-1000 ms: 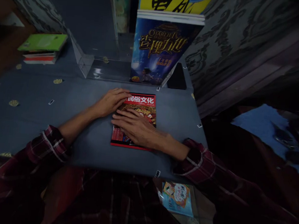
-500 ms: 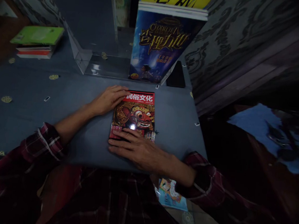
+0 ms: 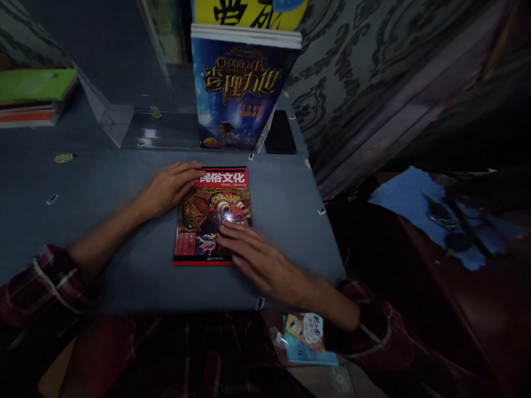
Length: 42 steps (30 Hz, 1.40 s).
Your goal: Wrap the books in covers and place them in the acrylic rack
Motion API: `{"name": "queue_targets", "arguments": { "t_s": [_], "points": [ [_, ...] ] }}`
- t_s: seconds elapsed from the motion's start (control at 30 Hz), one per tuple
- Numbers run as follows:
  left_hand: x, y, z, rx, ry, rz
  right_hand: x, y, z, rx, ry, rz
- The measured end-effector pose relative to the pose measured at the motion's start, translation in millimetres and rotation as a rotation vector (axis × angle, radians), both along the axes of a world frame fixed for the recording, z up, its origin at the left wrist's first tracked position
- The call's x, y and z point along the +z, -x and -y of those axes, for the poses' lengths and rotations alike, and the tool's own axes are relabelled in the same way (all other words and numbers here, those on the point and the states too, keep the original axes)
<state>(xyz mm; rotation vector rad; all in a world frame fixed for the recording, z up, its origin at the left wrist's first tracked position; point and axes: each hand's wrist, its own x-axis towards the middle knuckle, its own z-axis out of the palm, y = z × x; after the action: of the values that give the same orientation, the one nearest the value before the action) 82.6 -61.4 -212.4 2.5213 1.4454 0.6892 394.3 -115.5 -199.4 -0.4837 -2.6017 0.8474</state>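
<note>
While a glossy, rectangular book [image 3: 208, 210] is lying mid-frame, the left hand [image 3: 170, 186] and right hand [image 3: 267, 263] are resting extended, apparently ungripping fingers over two corners; upper-centre, a blue paperback [image 3: 236, 94] is standing.

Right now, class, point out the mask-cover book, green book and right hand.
Mask-cover book [image 3: 212, 212], head view, cover's middle.
Green book [image 3: 32, 84], head view, top cover.
Right hand [image 3: 265, 261], head view, its back.
</note>
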Motion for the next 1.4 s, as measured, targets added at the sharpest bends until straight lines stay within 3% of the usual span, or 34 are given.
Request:
{"name": "queue_targets", "arguments": {
  "t_s": [0.23, 0.47, 0.57, 0.7, 0.8, 0.9, 1.13, 1.4],
  "points": [
    [10.1, -22, 19, 0.091, -0.142, -0.120, -16, 1, -60, -0.170, -0.056, -0.041],
    [20.0, -95, 68, -0.223, -0.120, -0.240, -25, 24, -121, -0.324, -0.088, -0.007],
    [22.0, -107, 75, -0.241, -0.112, -0.315, -26, 29, -124, -0.364, -0.090, -0.078],
    [34.4, -93, 77, -0.219, -0.070, -0.315, -20, 27, -119, -0.433, 0.011, -0.201],
    [43.1, -77, 77, -0.138, -0.060, -0.295, -13, 25, -115, -0.415, 0.147, -0.234],
    [42.7, -72, 74, -0.017, -0.091, -0.331, -10, 24, -112, -0.384, 0.177, -0.250],
    [35.0, -98, 64, 0.150, -0.149, -0.516, -8, 24, -110, -0.376, 0.168, -0.284],
    [63.7, -130, 52, 0.296, 0.131, -0.693, -9, 23, -109, -0.395, 0.185, -0.300]
  ]
}}
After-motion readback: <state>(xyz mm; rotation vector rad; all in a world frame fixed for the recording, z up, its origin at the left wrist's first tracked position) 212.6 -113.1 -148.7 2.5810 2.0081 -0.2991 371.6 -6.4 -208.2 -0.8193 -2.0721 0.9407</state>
